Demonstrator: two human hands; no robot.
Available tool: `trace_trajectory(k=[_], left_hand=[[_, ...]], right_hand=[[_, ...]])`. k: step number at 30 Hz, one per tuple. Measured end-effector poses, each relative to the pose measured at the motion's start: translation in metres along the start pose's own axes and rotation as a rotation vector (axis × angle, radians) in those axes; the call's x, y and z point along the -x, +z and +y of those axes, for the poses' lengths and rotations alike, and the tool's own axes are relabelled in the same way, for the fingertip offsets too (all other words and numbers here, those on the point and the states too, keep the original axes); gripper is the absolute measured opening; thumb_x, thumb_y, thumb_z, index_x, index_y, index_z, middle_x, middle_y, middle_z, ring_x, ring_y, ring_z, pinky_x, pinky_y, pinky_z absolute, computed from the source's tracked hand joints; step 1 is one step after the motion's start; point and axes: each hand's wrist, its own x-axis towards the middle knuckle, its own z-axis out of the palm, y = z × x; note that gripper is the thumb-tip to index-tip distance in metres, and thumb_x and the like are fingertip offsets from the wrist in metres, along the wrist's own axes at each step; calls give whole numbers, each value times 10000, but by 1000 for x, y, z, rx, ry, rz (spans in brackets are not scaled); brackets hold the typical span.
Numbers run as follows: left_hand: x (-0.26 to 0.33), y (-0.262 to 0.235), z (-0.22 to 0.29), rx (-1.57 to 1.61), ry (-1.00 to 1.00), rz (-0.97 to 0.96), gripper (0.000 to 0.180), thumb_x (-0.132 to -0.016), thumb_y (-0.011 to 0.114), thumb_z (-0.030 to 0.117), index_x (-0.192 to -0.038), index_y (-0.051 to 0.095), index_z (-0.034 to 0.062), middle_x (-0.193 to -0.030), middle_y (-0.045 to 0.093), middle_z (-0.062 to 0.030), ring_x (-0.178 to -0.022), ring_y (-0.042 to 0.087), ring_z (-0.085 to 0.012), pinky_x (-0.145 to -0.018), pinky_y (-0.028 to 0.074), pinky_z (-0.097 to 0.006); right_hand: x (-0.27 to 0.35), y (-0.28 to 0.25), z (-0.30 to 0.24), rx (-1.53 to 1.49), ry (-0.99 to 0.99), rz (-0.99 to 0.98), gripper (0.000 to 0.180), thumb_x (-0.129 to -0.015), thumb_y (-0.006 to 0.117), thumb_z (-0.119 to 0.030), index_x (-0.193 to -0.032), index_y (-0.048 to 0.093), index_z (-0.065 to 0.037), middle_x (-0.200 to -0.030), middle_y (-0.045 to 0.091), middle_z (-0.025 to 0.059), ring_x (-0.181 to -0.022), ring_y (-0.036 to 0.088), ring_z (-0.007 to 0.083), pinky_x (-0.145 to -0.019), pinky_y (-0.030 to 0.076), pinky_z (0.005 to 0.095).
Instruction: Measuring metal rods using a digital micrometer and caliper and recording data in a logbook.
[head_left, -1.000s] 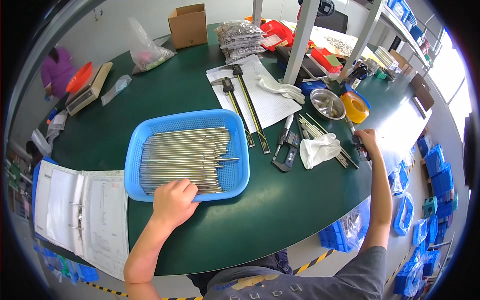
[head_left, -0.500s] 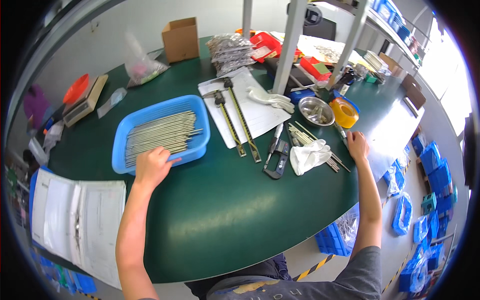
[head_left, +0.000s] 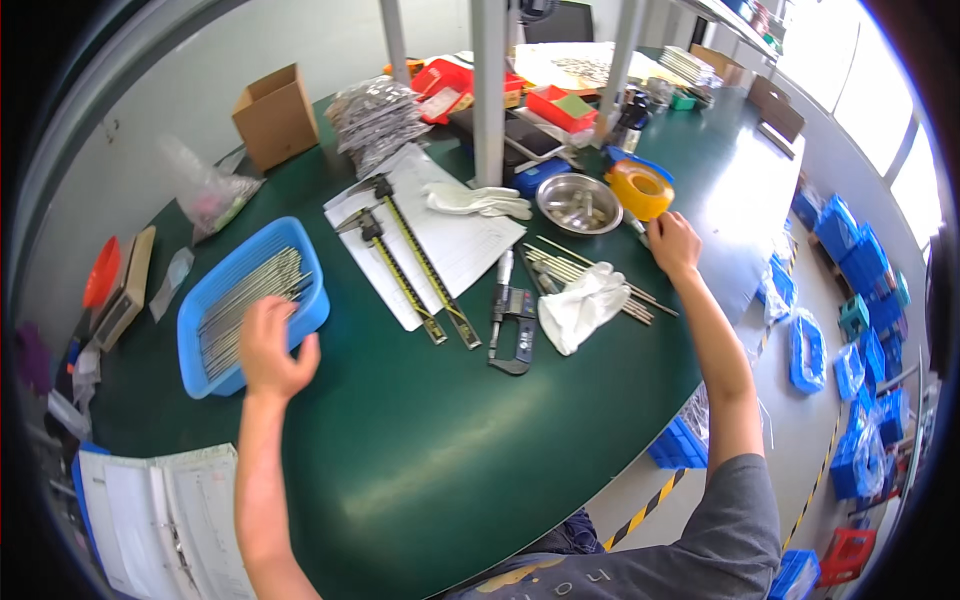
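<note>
My left hand (head_left: 275, 350) is open, thumb spread from the fingers, over the near right side of a blue plastic basket (head_left: 316, 308). Many thin metal rods (head_left: 245, 305) lie lengthwise in the basket; the hand hides some of them. My right hand (head_left: 673, 243) is closed at the end of a slim silver pen-like piece (head_left: 636, 228), whose far end reaches toward a steel bowl (head_left: 578, 225) of small parts. Beside that hand sits a roll of yellow tape (head_left: 641, 190). Nearer me, white gloves (head_left: 582, 306) lie across several loose rods (head_left: 650, 300), next to a digital micrometer (head_left: 514, 330).
Two calipers (head_left: 425, 260) rest on paper sheets (head_left: 490, 240) mid-table, with another white glove (head_left: 475, 200). A grey post (head_left: 488, 100) rises behind them. A ring binder (head_left: 200, 520) lies at the near left, a scale (head_left: 130, 285) farther back, and a cardboard box (head_left: 275, 115) at the back.
The view has shifted, so the table things sit farther left. My left hand has opened from a curled grip at the basket's near edge. My right hand stays at the silver piece.
</note>
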Motion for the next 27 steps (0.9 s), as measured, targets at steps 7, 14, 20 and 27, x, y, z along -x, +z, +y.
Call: trace_trajectory(k=[7, 14, 20, 27], left_hand=[[-42, 106, 49, 128, -334, -107, 359, -656, 671, 330, -825, 576, 29, -880, 497, -100, -852, 508, -262, -689, 430, -372], [-55, 164, 55, -4, -600, -126, 708, -622, 688, 453, -1127, 442, 23, -1189, 390, -198, -1137, 365, -336, -908, 295, -478], [-58, 174, 66, 44, -554, -155, 583, -702, 615, 283, -1196, 430, 36, -1183, 398, -179, -1164, 337, -371, -953, 263, -522], [-61, 168, 61, -8, -554, -170, 473, -707, 562, 184, -1147, 468, 39, -1102, 458, -123, -1160, 350, -336, -964, 255, -527]], right_hand=[[-19, -36, -90, -278, -445, 531, 78, -695, 559, -94, -766, 584, -73, -739, 568, 74, -743, 562, 262, -644, 468, 364], [-37, 0, -259, -468, -691, -121, 127, -693, 513, -111, -774, 587, -46, -775, 594, 129, -790, 575, 301, -702, 463, 411], [-74, 110, -323, -246, -383, -149, 365, -723, 546, -197, -1025, 502, 3, -1014, 566, 181, -967, 540, 317, -795, 460, 382], [-94, 111, -329, -401, -144, -483, 488, -633, 641, -280, -1010, 537, 13, -1019, 580, 195, -959, 563, 329, -811, 455, 398]])
